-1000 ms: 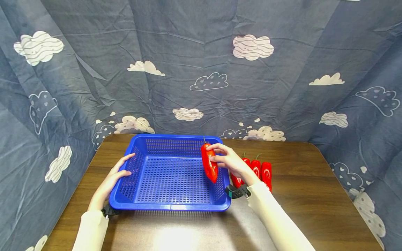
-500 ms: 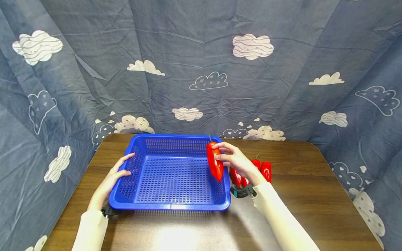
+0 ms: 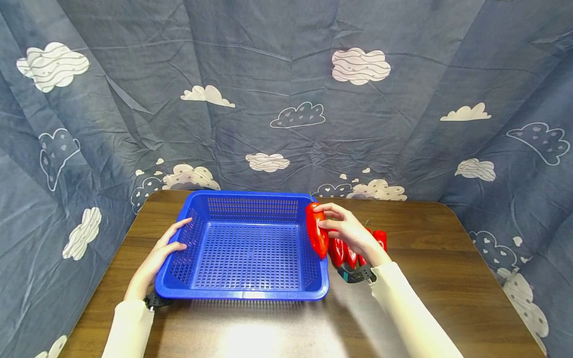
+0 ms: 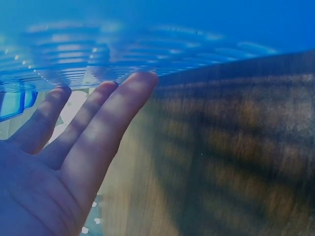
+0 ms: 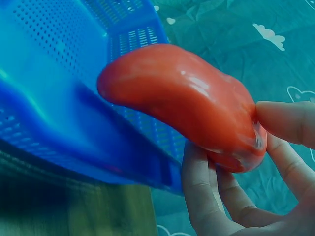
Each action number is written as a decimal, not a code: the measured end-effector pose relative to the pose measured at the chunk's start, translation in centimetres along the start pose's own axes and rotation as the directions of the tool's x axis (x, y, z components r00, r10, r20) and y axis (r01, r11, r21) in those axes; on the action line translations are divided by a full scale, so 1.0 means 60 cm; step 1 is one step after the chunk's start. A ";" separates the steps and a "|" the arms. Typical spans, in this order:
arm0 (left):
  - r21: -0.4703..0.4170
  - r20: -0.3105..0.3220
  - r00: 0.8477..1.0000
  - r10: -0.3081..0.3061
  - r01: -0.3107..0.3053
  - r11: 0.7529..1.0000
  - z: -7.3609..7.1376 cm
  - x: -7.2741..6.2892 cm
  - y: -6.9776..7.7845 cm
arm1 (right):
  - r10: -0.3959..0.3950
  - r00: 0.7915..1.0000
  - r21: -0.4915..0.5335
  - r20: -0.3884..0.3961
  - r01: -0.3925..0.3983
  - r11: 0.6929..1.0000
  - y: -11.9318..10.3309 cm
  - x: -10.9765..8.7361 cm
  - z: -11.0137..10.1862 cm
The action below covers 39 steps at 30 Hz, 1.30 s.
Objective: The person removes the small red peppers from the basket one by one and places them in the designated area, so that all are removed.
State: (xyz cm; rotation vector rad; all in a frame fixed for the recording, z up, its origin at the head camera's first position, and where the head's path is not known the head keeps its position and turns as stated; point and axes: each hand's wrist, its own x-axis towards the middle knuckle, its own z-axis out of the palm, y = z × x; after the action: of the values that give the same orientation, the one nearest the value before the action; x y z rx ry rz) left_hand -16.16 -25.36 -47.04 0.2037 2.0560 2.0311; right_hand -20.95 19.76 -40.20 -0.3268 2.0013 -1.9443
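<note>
A blue plastic basket [image 3: 243,295] with slotted walls and a mesh floor stands on the table; its inside holds nothing. My left hand [image 3: 157,257] grips its left side, thumb and a finger over the rim. In the left wrist view, straight fingers [image 4: 93,132] of that hand lie against the basket's outer side from below. Over the basket's right rim, my right hand [image 3: 351,232] holds a red pepper [image 3: 317,232] between thumb and fingers, stem up and tip down. The right wrist view shows this glossy pepper [image 5: 172,88] beside the basket wall.
Several more red peppers [image 3: 337,251] lie side by side on the wooden table [image 3: 429,268], right of the basket and partly hidden by my right hand and wrist. A dark blue curtain [image 3: 295,74] with cloud prints hangs behind and around the table.
My right hand has moved right with the red pepper, from over the basket's inside to over its right rim. My left hand and the basket have stayed in place.
</note>
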 end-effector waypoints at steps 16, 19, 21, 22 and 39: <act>-0.006 -0.002 1.000 0.012 -0.012 1.000 0.001 -0.002 0.001 | 0.007 0.999 -0.006 -0.043 -0.007 1.000 0.010 -0.020 -0.033; -0.009 -0.002 1.000 0.004 -0.004 1.000 0.001 -0.001 0.001 | 0.001 0.999 -0.003 -0.049 -0.001 1.000 0.012 -0.025 -0.040; -0.009 0.000 1.000 0.006 -0.006 1.000 0.001 -0.001 0.001 | 0.000 0.999 -0.001 -0.050 0.000 1.000 0.013 -0.028 -0.044; -0.011 0.000 1.000 0.008 -0.008 1.000 0.001 -0.001 0.001 | 0.003 0.998 0.001 -0.056 -0.003 1.000 0.014 -0.029 -0.046; -0.018 -0.002 1.000 0.005 -0.005 1.000 0.002 -0.002 0.001 | -0.017 0.996 -0.003 -0.093 0.017 1.000 0.031 -0.060 -0.085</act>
State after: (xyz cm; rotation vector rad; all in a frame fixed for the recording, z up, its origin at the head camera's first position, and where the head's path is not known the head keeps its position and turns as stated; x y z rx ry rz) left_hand -16.03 -25.29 -46.99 0.2030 2.0399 2.0526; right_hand -19.50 25.91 -41.71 -0.2587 2.0645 -2.0028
